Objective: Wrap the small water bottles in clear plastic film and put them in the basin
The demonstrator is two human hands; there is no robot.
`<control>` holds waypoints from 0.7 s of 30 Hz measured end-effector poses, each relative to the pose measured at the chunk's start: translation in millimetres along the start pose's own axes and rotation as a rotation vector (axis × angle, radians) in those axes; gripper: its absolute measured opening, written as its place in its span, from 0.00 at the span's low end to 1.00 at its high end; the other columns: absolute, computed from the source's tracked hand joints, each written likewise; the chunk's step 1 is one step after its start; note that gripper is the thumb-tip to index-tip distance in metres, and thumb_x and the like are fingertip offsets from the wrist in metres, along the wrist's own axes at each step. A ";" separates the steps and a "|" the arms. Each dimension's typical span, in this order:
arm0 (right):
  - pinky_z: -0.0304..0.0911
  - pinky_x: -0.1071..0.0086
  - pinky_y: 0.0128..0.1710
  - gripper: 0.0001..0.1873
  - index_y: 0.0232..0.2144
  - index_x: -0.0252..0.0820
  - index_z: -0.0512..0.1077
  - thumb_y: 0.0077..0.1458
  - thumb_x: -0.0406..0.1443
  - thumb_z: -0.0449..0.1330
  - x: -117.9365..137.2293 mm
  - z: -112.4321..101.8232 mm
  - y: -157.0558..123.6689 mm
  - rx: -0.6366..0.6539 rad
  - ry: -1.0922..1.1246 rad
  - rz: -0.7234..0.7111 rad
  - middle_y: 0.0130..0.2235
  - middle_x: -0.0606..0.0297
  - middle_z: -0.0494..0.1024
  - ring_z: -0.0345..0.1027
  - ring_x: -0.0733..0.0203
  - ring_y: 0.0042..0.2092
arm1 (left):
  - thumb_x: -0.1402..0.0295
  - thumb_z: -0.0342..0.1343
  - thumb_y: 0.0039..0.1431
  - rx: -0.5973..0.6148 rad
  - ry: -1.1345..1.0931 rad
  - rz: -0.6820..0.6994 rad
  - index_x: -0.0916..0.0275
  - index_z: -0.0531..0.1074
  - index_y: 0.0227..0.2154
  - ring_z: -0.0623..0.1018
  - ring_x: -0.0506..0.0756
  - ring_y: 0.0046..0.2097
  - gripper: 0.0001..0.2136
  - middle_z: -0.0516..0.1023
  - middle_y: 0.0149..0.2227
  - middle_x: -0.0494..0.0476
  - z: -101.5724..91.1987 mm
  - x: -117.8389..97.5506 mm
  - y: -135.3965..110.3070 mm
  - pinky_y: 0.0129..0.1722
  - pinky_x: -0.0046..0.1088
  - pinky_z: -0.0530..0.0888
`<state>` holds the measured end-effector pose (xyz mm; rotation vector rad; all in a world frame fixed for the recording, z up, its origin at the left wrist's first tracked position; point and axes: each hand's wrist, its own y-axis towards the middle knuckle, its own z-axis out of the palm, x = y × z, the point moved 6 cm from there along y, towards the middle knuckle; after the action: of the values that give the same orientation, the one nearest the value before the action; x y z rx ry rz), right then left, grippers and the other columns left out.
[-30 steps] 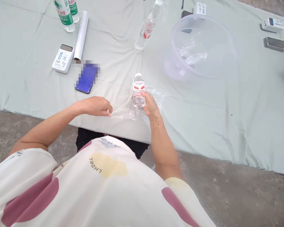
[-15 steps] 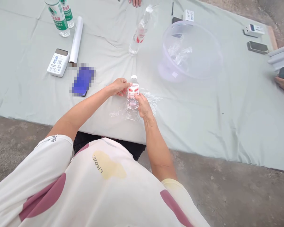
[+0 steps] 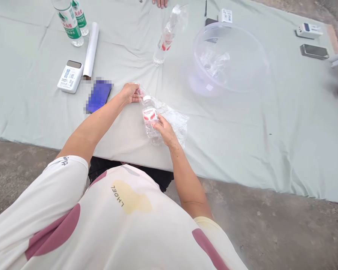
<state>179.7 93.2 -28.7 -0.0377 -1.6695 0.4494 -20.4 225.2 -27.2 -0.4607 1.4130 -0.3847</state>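
My right hand [image 3: 166,131] grips a small clear water bottle [image 3: 150,116] with a white cap and a red and white label. The bottle leans a little to the left over the cloth-covered table. Up at its left, my left hand [image 3: 130,93] pinches the edge of a thin clear plastic film [image 3: 173,118]. The film is stretched from those fingers past the cap and lies crumpled behind and to the right of the bottle. Part of the bottle's right side is hidden by my right fingers.
A taller bottle [image 3: 163,45] with film at its top stands ahead. Right of it is a translucent basin [image 3: 197,80] holding crumpled film. On the left are a phone [image 3: 99,96], a white device [image 3: 70,77], a white roll [image 3: 91,50] and green-labelled bottles [image 3: 70,24]. Another person's hand [image 3: 160,3] rests at the far edge.
My left hand has left the bottle's side and pulled the film up and to the left. The bottle has shifted left and tilted, still in my right hand.
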 end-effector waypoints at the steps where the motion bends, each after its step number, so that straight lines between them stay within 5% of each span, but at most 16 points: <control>1: 0.55 0.51 0.66 0.36 0.59 0.55 0.67 0.47 0.49 0.65 -0.9 0.1 0.6 -0.024 -0.014 -0.003 0.62 0.66 0.69 0.55 0.49 0.67 | 0.64 0.57 0.57 -0.003 0.008 0.006 0.58 0.63 0.26 0.80 0.57 0.39 0.10 0.76 0.29 0.57 0.7 -1.8 -0.6 0.42 0.37 0.77; 6: 0.60 0.53 0.62 0.30 0.54 0.53 0.70 0.50 0.52 0.61 -0.6 4.3 6.3 -0.091 -0.020 0.006 0.57 0.65 0.74 0.62 0.49 0.62 | 0.59 0.56 0.59 -0.012 0.137 0.089 0.59 0.64 0.28 0.79 0.57 0.42 0.11 0.76 0.36 0.59 6.6 -13.4 -5.2 0.42 0.35 0.76; 9: 0.64 0.57 0.57 0.26 0.49 0.50 0.72 0.52 0.55 0.59 3.2 5.8 8.2 -0.134 -0.028 0.004 0.50 0.63 0.77 0.67 0.50 0.57 | 0.58 0.57 0.59 -0.117 0.254 0.146 0.57 0.65 0.35 0.77 0.57 0.45 0.11 0.73 0.39 0.58 -0.5 -18.1 -18.9 0.41 0.34 0.74; 13: 0.66 0.59 0.53 0.25 0.46 0.49 0.73 0.53 0.56 0.59 7.3 7.9 8.3 -0.157 -0.037 -0.007 0.47 0.63 0.78 0.70 0.51 0.53 | 0.56 0.53 0.61 -0.181 0.518 0.280 0.57 0.64 0.37 0.75 0.56 0.39 0.11 0.71 0.37 0.56 -8.2 -12.9 -70.8 0.35 0.31 0.70; 17: 0.65 0.57 0.55 0.25 0.47 0.50 0.73 0.52 0.55 0.60 4.2 8.3 9.8 -0.185 -0.041 0.006 0.48 0.63 0.78 0.69 0.49 0.55 | 0.45 0.54 0.58 0.002 0.837 0.393 0.58 0.63 0.29 0.72 0.54 0.33 0.20 0.71 0.30 0.53 9.9 19.0 -138.2 0.32 0.31 0.66; 21: 0.63 0.56 0.58 0.26 0.49 0.50 0.72 0.51 0.53 0.62 2.9 7.9 12.0 -0.226 -0.036 -0.034 0.50 0.61 0.77 0.64 0.46 0.60 | 0.43 0.58 0.54 -0.007 1.083 0.468 0.58 0.66 0.36 0.74 0.56 0.34 0.22 0.75 0.34 0.55 31.6 49.5 -173.5 0.31 0.31 0.62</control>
<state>168.9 102.9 -30.4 -0.1680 -1.7470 0.2352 19.8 54.2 24.5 0.1435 2.4974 -0.2383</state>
